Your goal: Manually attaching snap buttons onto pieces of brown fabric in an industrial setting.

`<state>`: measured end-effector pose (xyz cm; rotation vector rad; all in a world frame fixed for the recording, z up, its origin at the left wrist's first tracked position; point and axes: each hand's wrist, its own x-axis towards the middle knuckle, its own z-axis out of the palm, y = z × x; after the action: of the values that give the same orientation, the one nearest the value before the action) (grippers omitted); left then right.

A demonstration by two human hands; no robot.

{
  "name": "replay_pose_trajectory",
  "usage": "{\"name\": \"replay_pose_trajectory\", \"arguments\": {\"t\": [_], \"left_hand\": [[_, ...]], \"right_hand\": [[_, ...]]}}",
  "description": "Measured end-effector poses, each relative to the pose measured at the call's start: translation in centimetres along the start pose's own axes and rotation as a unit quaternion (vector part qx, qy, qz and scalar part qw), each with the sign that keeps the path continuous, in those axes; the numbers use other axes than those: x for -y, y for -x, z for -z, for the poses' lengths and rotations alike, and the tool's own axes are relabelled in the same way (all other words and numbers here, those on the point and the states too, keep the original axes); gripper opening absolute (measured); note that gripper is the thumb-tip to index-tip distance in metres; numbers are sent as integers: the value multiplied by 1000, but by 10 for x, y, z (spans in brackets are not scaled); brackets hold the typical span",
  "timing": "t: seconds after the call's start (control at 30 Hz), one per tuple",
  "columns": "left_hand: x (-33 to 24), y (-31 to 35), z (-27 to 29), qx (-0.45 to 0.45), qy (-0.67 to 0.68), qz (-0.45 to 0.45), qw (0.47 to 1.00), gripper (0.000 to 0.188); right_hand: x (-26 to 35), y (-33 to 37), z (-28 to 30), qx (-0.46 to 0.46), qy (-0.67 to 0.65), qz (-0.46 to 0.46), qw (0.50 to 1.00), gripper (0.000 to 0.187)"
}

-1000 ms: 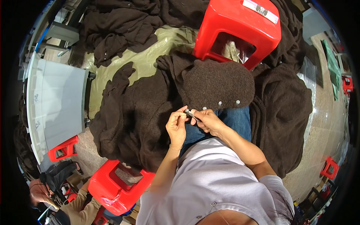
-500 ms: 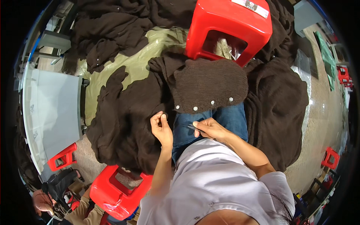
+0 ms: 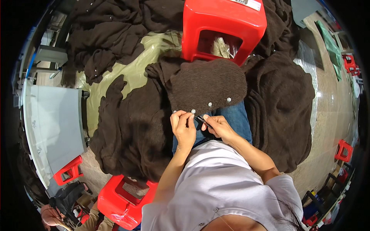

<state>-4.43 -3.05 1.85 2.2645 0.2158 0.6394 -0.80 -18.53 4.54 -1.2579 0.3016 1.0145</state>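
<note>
A dark brown knitted garment (image 3: 206, 82) lies over my knees, several sparkly white buttons along its near edge. My left hand (image 3: 184, 129) is closed in a pinch on that edge, fingertips right beside one button (image 3: 193, 111). Just to its right, below the edge, my right hand (image 3: 219, 128) is closed around small dark thread snips (image 3: 201, 119). The points of the snips reach toward the left fingertips and the garment's edge. Whether the blades touch any thread is too small to see.
A red plastic stool (image 3: 223, 21) stands in front of my knees, another red stool (image 3: 125, 206) at lower left. Brown garments (image 3: 129, 131) are heaped on both sides and ahead, partly on yellowish plastic sheeting (image 3: 154, 48). A pale grey bin (image 3: 58, 127) stands left. Another person's arm (image 3: 90, 221) shows at lower left.
My left hand has moved right and up to the garment's edge, beside a button. My right hand has come slightly up and right, bringing the snips close to the left fingertips.
</note>
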Motion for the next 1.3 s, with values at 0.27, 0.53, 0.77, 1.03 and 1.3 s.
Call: {"name": "replay_pose_trajectory", "arguments": {"t": [0.27, 0.53, 0.77, 1.03, 1.3], "left_hand": [[1, -3, 15, 73, 285, 246, 924, 2], [3, -1, 16, 75, 284, 241, 925, 5], [2, -2, 17, 78, 311, 248, 914, 5], [4, -2, 18, 73, 357, 274, 890, 5], [5, -3, 20, 90, 355, 269, 890, 5]], "right_hand": [[17, -6, -14, -12, 49, 18, 999, 49], [17, -15, -19, -25, 63, 11, 998, 50], [10, -21, -20, -42, 90, 36, 994, 50], [15, -17, -23, -44, 90, 25, 995, 48], [9, -23, -22, -53, 112, 45, 991, 48]]}}
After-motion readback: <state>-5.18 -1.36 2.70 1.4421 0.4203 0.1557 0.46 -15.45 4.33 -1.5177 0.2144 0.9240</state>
